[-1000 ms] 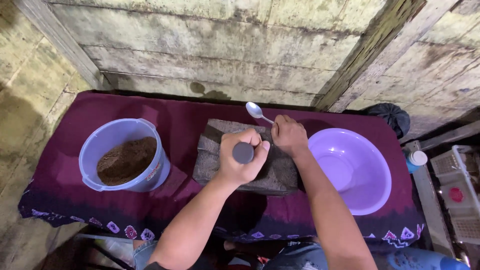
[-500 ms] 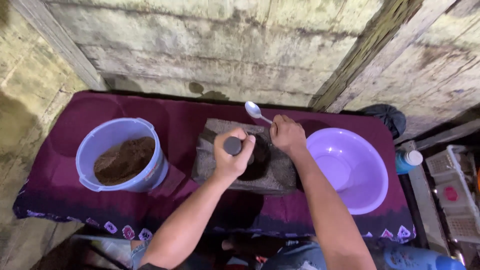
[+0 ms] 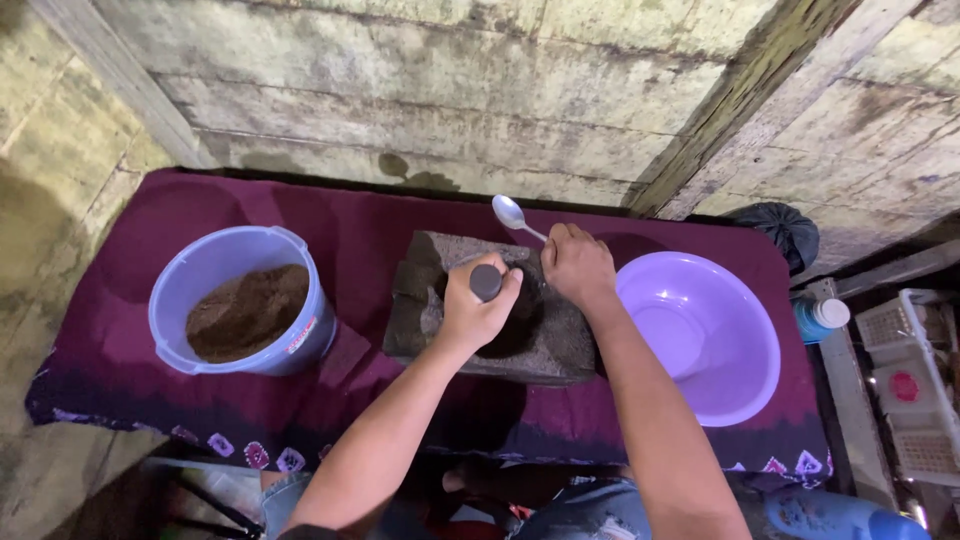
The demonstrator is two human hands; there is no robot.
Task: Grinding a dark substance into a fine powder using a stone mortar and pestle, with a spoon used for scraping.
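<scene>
1. Left hand (image 3: 478, 312): grip clamped round a dark stone pestle (image 3: 486, 282), its head down in the hollow of the stone mortar (image 3: 440, 300), mid-bench.
2. Right hand (image 3: 577, 266): grip closed on a metal spoon (image 3: 512, 214); the bowl of the spoon sticks out past the mortar's far edge.
3. Blue bucket (image 3: 210, 275), left of the mortar, holds brown powder.
4. Purple basin (image 3: 740, 340) sits right, just beside the mortar.
5. All rest on the maroon-clothed bench (image 3: 350, 225).

Left grip (image 3: 478, 308) holds pestle (image 3: 486, 282) in stone mortar (image 3: 430, 300); right grip (image 3: 577, 265) with spoon (image 3: 512, 214) just behind. Bucket (image 3: 225, 262) on desk (image 3: 350, 225) left of grips, basin (image 3: 745, 335) right.
</scene>
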